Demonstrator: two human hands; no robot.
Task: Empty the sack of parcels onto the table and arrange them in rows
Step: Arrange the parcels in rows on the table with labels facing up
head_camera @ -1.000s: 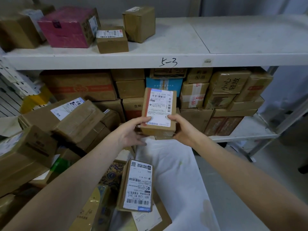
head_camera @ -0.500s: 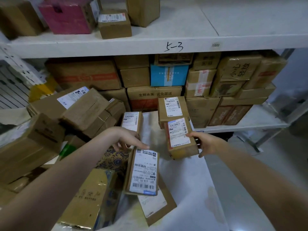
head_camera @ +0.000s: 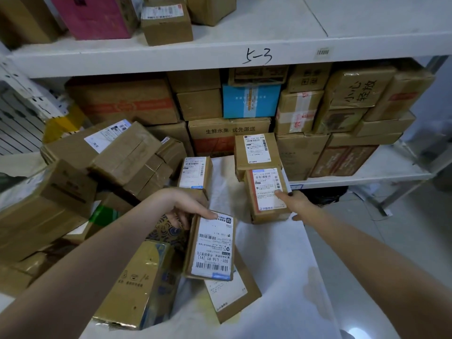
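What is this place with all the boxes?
Most likely a parcel depot's storeroom. There is a shelf hand-numbered 5-3, stacked cartons beneath it, and a parcel bearing a barcode shipping label.

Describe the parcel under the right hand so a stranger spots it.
Below shelf 5-3, on the white cover, two boxes lie one behind another. The nearer is the red-edged parcel in the right hand; the far box and the long parcel in the left hand lack that edge.
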